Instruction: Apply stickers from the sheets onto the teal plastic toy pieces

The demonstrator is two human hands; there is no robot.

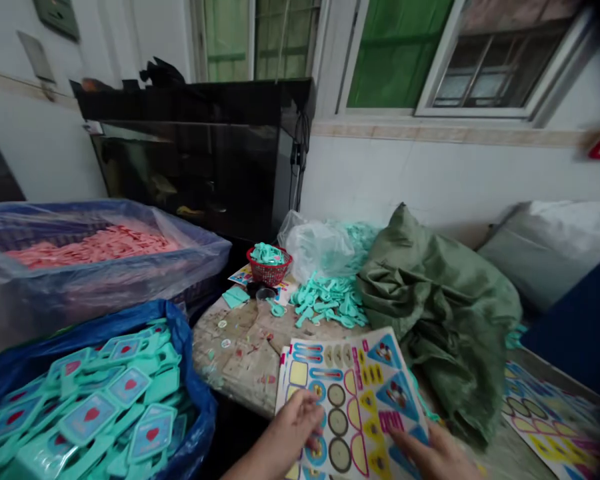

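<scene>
A printed sticker sheet (347, 393), with circles, triangles and half-round shapes, is held tilted at the table's near edge. Another sheet's edge shows behind its left side, so it may be a small stack. My left hand (295, 427) is closed on the sheet's left side, fingers bent over the print. On the right edge, my right hand (433, 450) grips the same sheet, a finger lying across the front. The sheet's lower end runs out of view. Beyond it, a heap of turquoise plastic pieces (330, 300) lies on the worn table (245, 353).
A red basket (271, 270) of turquoise pieces stands at the table's back, near a clear plastic bag (317, 247). Left are a blue-lined bag (200, 400) of stickered turquoise pieces and a crate (195, 247) of pink ones. Right are a green sack (435, 287) and more sticker sheets (555, 427).
</scene>
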